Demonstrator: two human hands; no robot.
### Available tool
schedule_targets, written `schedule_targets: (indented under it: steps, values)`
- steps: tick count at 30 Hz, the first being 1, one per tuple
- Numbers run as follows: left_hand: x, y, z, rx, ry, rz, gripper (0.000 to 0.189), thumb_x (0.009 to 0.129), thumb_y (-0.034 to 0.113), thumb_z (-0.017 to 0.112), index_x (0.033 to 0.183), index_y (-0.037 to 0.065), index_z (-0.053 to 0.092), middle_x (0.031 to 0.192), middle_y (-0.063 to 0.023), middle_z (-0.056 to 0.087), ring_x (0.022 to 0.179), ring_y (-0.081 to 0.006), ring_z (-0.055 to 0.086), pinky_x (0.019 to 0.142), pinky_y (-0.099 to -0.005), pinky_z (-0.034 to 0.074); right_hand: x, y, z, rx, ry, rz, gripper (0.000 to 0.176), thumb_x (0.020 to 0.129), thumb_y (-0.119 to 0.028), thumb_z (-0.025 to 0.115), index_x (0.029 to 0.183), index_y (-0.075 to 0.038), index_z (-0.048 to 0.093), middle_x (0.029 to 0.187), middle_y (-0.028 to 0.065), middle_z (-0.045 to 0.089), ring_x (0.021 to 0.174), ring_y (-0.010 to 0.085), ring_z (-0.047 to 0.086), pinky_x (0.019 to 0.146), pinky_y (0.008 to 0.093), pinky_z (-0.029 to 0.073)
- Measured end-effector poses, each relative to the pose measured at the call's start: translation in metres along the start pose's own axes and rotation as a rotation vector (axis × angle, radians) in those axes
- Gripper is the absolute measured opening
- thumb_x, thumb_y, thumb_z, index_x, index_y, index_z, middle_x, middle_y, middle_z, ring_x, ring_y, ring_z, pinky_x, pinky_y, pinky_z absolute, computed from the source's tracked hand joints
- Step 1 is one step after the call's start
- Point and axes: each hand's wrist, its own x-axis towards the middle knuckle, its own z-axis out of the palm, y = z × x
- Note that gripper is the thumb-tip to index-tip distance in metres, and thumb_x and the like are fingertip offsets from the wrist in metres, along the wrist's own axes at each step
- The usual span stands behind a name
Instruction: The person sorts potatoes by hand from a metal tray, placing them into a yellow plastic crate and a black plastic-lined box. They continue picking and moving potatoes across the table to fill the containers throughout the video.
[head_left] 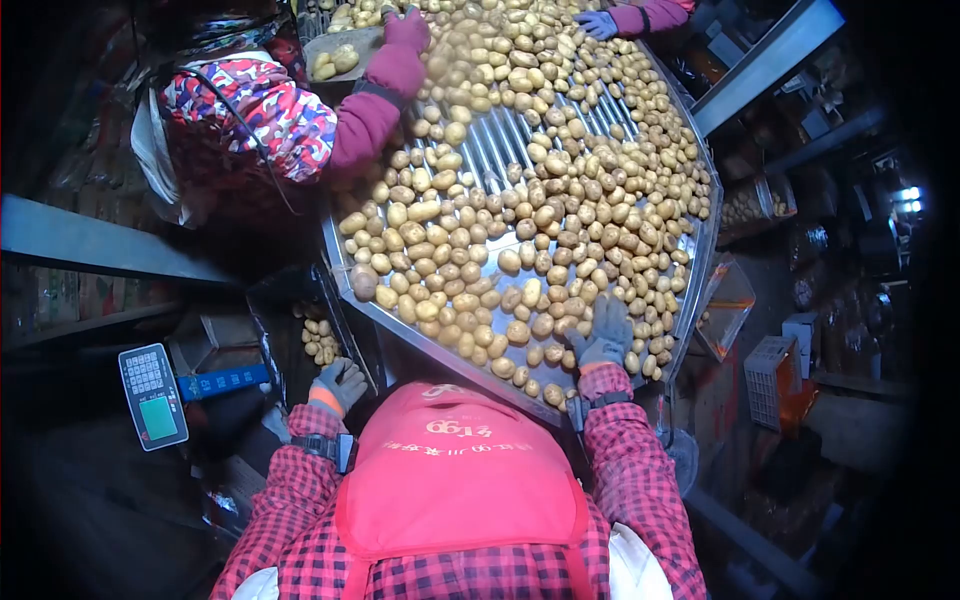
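Potatoes [560, 240] cover a metal sorting table [400, 330] with a raised rim. My right hand [605, 335], in a grey glove, lies among the potatoes by the near right edge, thumb apart and fingers stretched out. Whether its palm touches a potato is hidden. My left hand [340, 385], also gloved, is off the table at its left, beside a container where more potatoes [320, 343] lie. Its fingers are loosely bent and a little apart, with nothing visible in them.
A weighing scale display [153, 397] stands at the left. Across the table, one co-worker's sleeve [365, 130] reaches over a metal scoop-like tray [345, 55]; another's gloved hand [597, 25] is at the far right. Crates [773, 382] and a metal beam [765, 65] stand right.
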Motion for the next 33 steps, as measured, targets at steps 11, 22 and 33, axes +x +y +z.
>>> schedule_targets:
  steps: [11,22,33]
  values:
    - [-0.004,-0.005,0.009,-0.016,-0.071,0.007,0.037,0.095,0.029,0.061,0.128,0.010,0.058,0.121,-0.0110,0.061,0.110,-0.0314,0.062,0.093,-0.0497,0.054,0.011,-0.140,-0.034,0.461,-0.151,-0.694,0.050,0.075,-0.034,0.074,0.119,-0.017,0.057,0.126,0.0045,0.054,0.119,0.0244,0.051,0.099,0.0405,0.040]
    - [-0.043,0.003,0.023,-0.272,-0.334,-0.026,0.025,0.100,0.017,0.051,0.119,0.004,0.058,0.112,-0.0136,0.063,0.104,-0.0338,0.062,0.094,-0.0486,0.052,-0.009,-0.005,0.020,0.445,-0.028,-0.074,0.043,0.086,-0.025,0.064,0.126,-0.009,0.058,0.122,0.0186,0.062,0.112,0.0386,0.058,0.099,0.0460,0.046]
    - [-0.083,-0.004,0.097,0.021,-0.366,-0.029,0.027,0.095,0.025,0.064,0.115,0.007,0.064,0.108,-0.0114,0.068,0.096,-0.0291,0.067,0.083,-0.0470,0.058,0.028,-0.010,-0.017,0.365,-0.593,0.232,0.050,0.089,-0.033,0.065,0.135,-0.016,0.057,0.128,0.0211,0.062,0.115,0.0366,0.061,0.096,0.0459,0.050]
